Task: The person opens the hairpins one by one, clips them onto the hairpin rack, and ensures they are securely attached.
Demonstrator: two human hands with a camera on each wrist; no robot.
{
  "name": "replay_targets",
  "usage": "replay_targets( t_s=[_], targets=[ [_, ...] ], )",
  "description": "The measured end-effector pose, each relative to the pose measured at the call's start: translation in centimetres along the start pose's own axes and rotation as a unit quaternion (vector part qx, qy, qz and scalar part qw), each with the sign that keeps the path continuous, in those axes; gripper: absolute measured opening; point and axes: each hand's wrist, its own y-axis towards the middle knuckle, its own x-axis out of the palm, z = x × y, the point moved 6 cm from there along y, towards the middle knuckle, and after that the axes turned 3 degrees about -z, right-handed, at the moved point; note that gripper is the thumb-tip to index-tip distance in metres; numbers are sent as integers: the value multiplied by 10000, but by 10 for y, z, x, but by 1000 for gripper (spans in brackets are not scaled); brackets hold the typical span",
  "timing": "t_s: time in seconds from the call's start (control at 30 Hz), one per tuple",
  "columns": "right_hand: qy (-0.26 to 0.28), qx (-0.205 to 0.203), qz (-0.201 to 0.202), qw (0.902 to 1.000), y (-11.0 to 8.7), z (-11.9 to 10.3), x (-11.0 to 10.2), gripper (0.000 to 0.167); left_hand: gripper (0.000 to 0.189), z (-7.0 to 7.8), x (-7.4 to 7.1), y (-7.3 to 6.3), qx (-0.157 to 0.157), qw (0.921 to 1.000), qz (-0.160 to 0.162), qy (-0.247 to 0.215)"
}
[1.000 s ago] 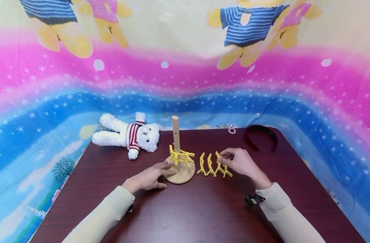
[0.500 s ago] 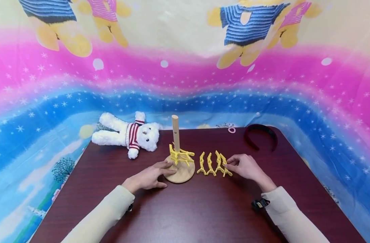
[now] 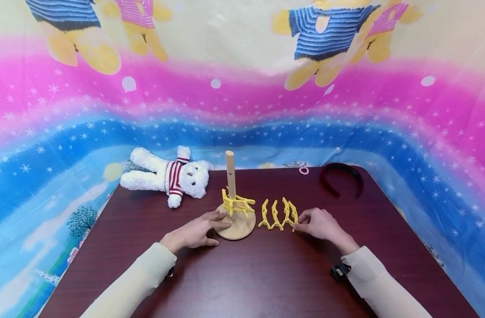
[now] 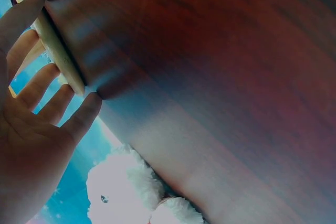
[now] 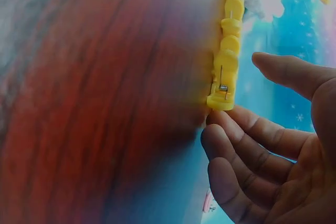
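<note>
My left hand rests with straight, spread fingers on the round wooden base of a stand; the left wrist view shows fingertips along the base's edge. From the base rises an upright wooden post with a hole in it. Several yellow clips sit around its lower part. Right of the stand, more yellow clips lie in a row. My right hand is at the row's right end. In the right wrist view its fingertips are right at a yellow clip with a small metal spring, thumb apart.
A white teddy bear in a striped sweater lies at the table's back left. A dark red headband and a small pink ring lie at the back right. A printed curtain surrounds the dark table.
My right hand has moved right and toward me, from over the row's end to beside its last clip. My left hand, the stand and the bear look unmoved.
</note>
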Motion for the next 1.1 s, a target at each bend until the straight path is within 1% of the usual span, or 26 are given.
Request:
replay_targets(
  t_s=[0.1,0.33,0.63,0.87,1.1],
  targets=[
    [-120,93,-9,9999,0,-1,1,26,60,0,0,0,12,10000,9,2],
    [-616,301,11,9976,2,-2,5,33,61,1,0,0,9,10000,17,-6],
    [-915,484,-23,9946,1,3,-1,31,61,1,0,0,-49,10000,-12,-57],
    [-982,617,-43,9932,2,7,-1,40,61,1,0,0,-81,9999,-53,-79],
    [-892,571,62,9944,1,10,-2,37,61,2,0,0,-70,9999,-57,-75]
  ],
)
